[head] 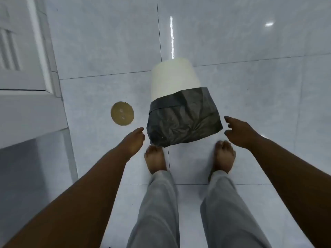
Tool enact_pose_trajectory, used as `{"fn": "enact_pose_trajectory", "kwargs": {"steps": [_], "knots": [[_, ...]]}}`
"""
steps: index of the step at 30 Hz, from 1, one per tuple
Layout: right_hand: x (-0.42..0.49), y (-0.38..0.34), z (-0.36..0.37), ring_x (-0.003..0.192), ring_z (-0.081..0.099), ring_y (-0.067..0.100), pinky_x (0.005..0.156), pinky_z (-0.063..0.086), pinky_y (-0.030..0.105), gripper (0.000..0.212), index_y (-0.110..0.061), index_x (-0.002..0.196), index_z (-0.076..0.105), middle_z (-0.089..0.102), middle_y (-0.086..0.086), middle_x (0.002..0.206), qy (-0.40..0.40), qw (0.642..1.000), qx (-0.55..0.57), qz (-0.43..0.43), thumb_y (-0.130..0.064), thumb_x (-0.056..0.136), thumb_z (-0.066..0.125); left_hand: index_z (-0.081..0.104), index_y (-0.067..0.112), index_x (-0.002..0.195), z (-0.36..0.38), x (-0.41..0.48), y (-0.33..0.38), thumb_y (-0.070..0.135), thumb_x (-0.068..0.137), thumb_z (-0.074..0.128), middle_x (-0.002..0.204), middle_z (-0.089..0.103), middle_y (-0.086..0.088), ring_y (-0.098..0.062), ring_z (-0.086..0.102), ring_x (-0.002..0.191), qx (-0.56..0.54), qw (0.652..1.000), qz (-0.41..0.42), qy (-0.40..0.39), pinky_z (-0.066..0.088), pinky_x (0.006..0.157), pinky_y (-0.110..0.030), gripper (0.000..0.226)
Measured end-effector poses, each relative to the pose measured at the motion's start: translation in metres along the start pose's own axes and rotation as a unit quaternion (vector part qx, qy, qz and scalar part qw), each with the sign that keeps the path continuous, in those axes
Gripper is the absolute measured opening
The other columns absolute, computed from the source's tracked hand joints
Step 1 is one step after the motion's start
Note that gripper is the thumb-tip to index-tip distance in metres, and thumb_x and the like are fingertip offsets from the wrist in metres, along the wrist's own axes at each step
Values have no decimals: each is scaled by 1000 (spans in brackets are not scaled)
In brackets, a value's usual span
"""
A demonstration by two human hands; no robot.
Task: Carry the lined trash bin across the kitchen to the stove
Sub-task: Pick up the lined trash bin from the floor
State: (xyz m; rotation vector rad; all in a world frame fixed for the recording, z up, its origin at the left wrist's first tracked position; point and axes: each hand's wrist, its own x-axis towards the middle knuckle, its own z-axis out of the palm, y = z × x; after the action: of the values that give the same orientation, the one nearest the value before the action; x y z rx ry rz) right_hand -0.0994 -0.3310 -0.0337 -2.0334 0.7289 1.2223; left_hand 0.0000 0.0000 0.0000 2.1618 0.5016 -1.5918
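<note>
Neither hand grips anything: the left hand [134, 140] and the right hand [239, 131] reach down with fingers loosely spread, flanking the black bag [184, 120] without touching it. Between them stands the cream trash bin [174, 77] on the grey tiled floor [259, 97], its bag folded down over the rim. Bare feet sit just at six o'clock of the bin. A round brass floor drain cover [122, 113] lies at nine o'clock, near a white cabinet [26, 68].

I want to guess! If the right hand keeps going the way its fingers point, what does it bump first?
Probably the black bag folded over the white bin. The right hand points toward its edge, though depth is unclear.
</note>
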Motion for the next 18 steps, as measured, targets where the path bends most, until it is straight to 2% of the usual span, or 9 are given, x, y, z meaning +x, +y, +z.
{"fn": "enact_pose_trajectory", "kwargs": {"steps": [2, 3, 5, 7, 10, 13, 15, 18], "knots": [[8, 0, 6, 138, 42, 32, 109, 37, 38, 65, -11, 153, 29, 41, 15, 154, -7, 1000, -19, -9, -7, 93, 55, 25, 19, 157, 8, 9, 1, 12, 104, 38, 163, 30, -7, -30, 37, 146, 44, 999, -8, -7, 35, 113, -40, 55], [11, 0, 10, 132, 48, 34, 102, 39, 35, 59, -10, 149, 36, 49, 17, 147, -3, 1000, -28, -15, -8, 94, 55, 27, 17, 156, 12, 8, 3, 6, 101, 43, 161, 35, -9, -30, 42, 142, 51, 998, 2, -22, 41, 107, -35, 58], [9, -5, 16, 120, 57, 35, 89, 39, 29, 42, -7, 138, 51, 60, 18, 134, 18, 999, -21, -39, -15, 97, 55, 40, 13, 149, 19, 3, 5, -2, 94, 52, 151, 50, -14, -26, 58, 126, -17, 996, 31, -80, 50, 94, -26, 58], [3, -7, 18, 115, 60, 36, 83, 37, 27, 35, -5, 131, 57, 65, 18, 126, 51, 997, 6, -53, -19, 98, 53, 48, 12, 141, 22, -6, 8, -1, 91, 58, 139, 60, -14, -19, 62, 110, -76, 991, 40, -100, 53, 87, -23, 52], [-11, -16, 7, 99, 63, 38, 74, 33, 27, 28, 0, 118, 64, 69, 21, 107, 143, 986, 12, -86, -15, 99, 50, 51, 13, 137, 14, -21, 17, 14, 94, 57, 130, 61, -11, -26, 58, 113, -86, 995, 25, -45, 46, 89, -32, 44], [-29, -38, -16, 73, 53, 28, 63, 26, 29, 32, -1, 102, 69, 65, 18, 84, 252, 959, 7, -128, -23, 101, 46, 59, 18, 114, -6, -39, 29, 11, 94, 48, 117, 66, -10, -29, 59, 112, -207, 977, 25, 46, 45, 89, -36, 24], [-37, -57, -35, 69, 46, 23, 60, 21, 30, 39, -4, 90, 68, 56, 11, 75, 308, 942, 8, -131, -29, 102, 42, 60, 23, 105, -24, -50, 44, 9, 94, 45, 107, 66, -6, -30, 60, 109, -285, 954, 36, 87, 50, 92, -41, 23], [-30, -76, -58, 74, 53, 31, 63, 24, 30, 37, 0, 89, 66, 57, 13, 79, 317, 942, 1, -109, -23, 102, 39, 62, 18, 113, -45, -53, 68, 6, 92, 44, 112, 67, -10, -29, 64, 106, -323, 941, 66, 71, 55, 85, -37, 31]]}}
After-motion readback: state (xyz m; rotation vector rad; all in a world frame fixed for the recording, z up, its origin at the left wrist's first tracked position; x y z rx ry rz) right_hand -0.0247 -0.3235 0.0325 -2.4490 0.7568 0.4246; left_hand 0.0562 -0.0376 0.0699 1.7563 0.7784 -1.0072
